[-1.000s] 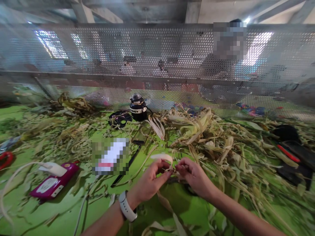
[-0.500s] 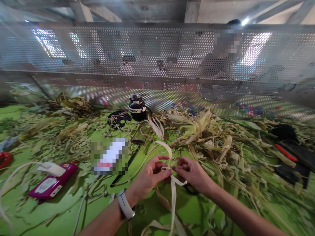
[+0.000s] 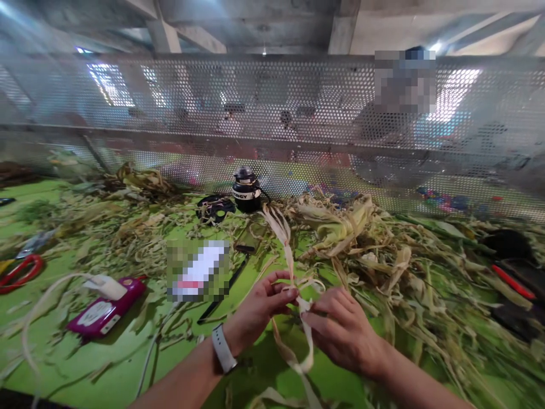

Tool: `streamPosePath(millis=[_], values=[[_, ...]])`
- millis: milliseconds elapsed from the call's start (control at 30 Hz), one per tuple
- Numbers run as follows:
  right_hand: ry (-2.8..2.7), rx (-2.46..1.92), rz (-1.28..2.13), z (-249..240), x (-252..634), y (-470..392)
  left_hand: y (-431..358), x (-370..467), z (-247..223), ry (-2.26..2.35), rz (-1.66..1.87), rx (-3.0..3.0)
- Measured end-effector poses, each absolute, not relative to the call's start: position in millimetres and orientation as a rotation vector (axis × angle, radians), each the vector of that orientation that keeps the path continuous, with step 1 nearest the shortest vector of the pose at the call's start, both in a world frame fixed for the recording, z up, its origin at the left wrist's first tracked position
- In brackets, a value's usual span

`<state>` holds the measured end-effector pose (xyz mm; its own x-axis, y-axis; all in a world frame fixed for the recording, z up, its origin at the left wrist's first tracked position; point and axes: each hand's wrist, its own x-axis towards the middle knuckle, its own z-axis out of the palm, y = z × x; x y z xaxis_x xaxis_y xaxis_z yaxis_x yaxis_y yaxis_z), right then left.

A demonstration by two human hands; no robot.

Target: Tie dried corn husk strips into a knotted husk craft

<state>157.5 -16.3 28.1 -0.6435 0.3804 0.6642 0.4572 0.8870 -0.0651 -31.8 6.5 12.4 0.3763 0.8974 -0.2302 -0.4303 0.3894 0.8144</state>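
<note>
Low in the centre, my left hand (image 3: 270, 301), with a pale watch at its wrist, pinches a cream husk strip (image 3: 289, 264) between thumb and fingers. Close beside it on the right, my right hand (image 3: 347, 329) has its fingers closed on the same pale strips, near a small loop. One strip rises from my left fingers toward the back of the table; others hang in a curve below both hands. A bundle of dry husks (image 3: 344, 224) lies behind my right hand on the green table (image 3: 255, 375).
A black jar (image 3: 246, 193) stands at the back, before a perforated metal screen (image 3: 264, 130). At left are red-handled scissors (image 3: 29, 272), a magenta power bank (image 3: 106, 309) and a blurred-out phone (image 3: 200, 270). Husk scraps lie around. A person (image 3: 387, 125) is behind the screen.
The view has shifted left and up. My right hand has turned, its back now more to the camera, and has closed on a strip lower down. A small loop now stands above the fingers.
</note>
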Motion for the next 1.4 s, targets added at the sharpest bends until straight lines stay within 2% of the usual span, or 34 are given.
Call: streamPosePath(millis=[267, 500, 700, 833, 933, 1100, 1400], values=[[-2.101, -0.631, 0.076, 32, 165, -15, 14, -37, 9, 0.592, 0.989, 0.61], [-2.249, -0.623, -0.302, 40, 172, -20, 9, -35, 12, 0.736, 0.772, 0.909], [-2.36, -0.595, -0.341, 38, 166, -13, 0, -31, 13, 0.698, 0.582, 1.336], [-2.41, -0.661, -0.383, 31, 163, -11, -7, -26, 18, 0.733, 0.646, 1.562], [-2.285, -0.821, -0.162, 26, 160, -10, -9, -25, 22, 0.783, 0.749, 1.515], [-1.9, -1.193, 0.457, 20, 152, -13, -9, -26, 23, 0.725, 0.789, 1.095], [-1.573, -1.293, 0.95, 19, 146, -10, -4, -20, 11, 0.91, 0.862, 0.996]])
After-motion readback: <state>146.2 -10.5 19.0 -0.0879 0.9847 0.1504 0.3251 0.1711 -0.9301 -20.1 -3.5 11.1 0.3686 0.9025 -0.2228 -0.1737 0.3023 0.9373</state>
